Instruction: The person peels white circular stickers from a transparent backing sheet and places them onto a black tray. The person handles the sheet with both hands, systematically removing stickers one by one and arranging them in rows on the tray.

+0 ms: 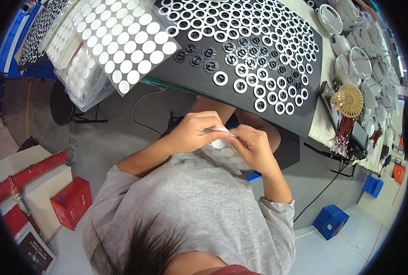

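Close in front of my chest, my left hand [192, 131] and my right hand [255, 147] are closed, fingertips almost meeting. Both pinch the upper edge of a crinkled see-through plastic bag [224, 155]. White round stickers show through the plastic below my fingers. Its lower part rests against my grey shirt, and the pinched edge is partly hidden by my fingers. Beyond my hands, sheets of white round stickers [127, 44] hang over the near left edge of the table.
On the black board [185, 78] lie many white rings with black centres [241, 85] and bare black parts [209, 52]. A gold fan-shaped piece [350, 101] and white housings [360, 63] fill the right side. A red box [71, 203] and blue crate [331, 222] stand on the floor.
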The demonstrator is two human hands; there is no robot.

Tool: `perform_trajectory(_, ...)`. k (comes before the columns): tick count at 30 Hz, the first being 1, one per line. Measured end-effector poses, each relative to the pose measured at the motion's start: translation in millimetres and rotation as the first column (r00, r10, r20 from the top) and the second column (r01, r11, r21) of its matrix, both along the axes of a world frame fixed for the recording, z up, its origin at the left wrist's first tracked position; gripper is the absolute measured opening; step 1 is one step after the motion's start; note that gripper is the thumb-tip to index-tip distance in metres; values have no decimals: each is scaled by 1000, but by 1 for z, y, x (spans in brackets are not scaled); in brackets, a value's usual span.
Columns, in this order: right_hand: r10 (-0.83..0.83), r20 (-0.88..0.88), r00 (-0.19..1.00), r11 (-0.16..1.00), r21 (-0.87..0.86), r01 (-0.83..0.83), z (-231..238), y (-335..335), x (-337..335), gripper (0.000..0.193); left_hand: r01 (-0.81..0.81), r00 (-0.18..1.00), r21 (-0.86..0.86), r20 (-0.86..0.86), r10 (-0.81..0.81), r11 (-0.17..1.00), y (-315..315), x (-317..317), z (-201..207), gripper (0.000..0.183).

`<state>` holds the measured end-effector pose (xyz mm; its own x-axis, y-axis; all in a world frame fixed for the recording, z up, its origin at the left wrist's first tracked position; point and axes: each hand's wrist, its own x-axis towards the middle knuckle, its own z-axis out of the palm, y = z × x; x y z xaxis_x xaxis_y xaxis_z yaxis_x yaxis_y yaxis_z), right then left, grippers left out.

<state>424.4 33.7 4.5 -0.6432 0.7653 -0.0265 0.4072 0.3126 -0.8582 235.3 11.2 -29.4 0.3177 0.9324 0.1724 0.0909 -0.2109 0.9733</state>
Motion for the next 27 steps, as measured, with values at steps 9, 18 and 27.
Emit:
perform_trajectory(9, -197, -28, 980, 857, 481, 186, -8, -5, -12, 24, -122, 991, -8, -54, 121, 993, 0, 2, 0, 12)
perform_trajectory(18, -256, -26, 966, 774, 593, 221, -17, -11, -18, 23, -175, 984, -16, -40, 174, 984, -1, 3, -7, 18)
perform_trajectory(27, -232, 55, 971, 773, 616, 149, -9, -7, -19, 18, -173, 985, -124, 8, 175, 977, -1, 3, -6, 22)
